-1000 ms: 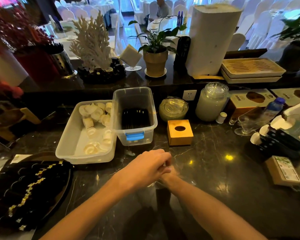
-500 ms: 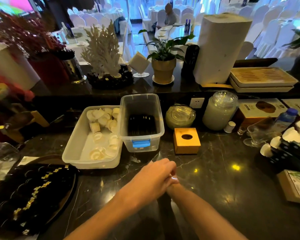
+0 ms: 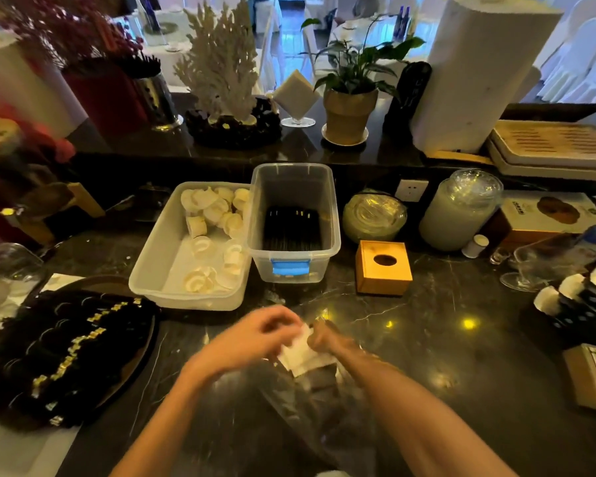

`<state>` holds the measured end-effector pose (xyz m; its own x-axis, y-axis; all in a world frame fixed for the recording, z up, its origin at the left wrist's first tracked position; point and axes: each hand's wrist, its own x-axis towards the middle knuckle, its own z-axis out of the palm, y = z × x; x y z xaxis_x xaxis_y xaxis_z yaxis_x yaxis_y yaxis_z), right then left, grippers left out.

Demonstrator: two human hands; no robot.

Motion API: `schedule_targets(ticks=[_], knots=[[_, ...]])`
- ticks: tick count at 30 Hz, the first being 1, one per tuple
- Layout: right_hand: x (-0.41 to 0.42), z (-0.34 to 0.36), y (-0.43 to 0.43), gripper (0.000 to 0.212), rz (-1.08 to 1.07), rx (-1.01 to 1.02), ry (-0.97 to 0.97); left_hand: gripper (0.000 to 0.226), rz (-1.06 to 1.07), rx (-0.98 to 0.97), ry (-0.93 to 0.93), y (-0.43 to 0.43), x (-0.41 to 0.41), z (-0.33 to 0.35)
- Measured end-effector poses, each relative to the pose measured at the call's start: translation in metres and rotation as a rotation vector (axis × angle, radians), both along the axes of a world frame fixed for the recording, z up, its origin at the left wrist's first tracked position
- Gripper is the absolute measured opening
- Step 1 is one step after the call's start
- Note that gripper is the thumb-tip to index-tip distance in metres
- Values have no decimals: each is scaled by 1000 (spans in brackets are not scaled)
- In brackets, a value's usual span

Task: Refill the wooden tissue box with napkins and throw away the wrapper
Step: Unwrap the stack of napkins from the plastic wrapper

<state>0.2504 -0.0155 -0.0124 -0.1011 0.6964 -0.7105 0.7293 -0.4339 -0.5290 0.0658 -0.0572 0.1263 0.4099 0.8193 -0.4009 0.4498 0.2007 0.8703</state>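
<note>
Pretty early on: both the left hand (image 3: 255,339) and right hand (image 3: 327,339) are pinching the napkins (image 3: 301,356), apparently unwrapping them. The wooden tissue box (image 3: 383,268) looks unfilled, and the wrapper isn't binned yet.

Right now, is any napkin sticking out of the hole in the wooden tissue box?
No. The oval hole in the wooden tissue box shows only dark, while the white napkins sit between both hands, nearer the camera.

the wooden tissue box (image 3: 383,266) sits upright on the dark marble counter, a small orange-brown cube with an oval hole in its top, nothing poking out of it. nearer the person, a white stack of napkins (image 3: 301,353) is held tilted above the counter, with its clear wrapper (image 3: 319,390) hanging loose and blurred below it.
</note>
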Motion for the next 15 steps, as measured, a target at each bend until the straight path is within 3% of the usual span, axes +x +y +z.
schedule_targets(ticks=[2,6,9,12,15], knots=[[-11,0,16,35,-121,15,-101,15,329,22,165,10,-13,-49],[-11,-6,28,21,-30,-27,-140,43,575,-235,367,0,-27,-139],[-13,-11,32,37,-46,-104,-133,48,587,-232,398,-5,-30,-170],[-15,-19,39,25,-72,-150,-96,33,461,-198,427,6,-30,-178],[-20,-18,38,50,-39,-189,-121,30,384,-174,547,18,-32,-182]])
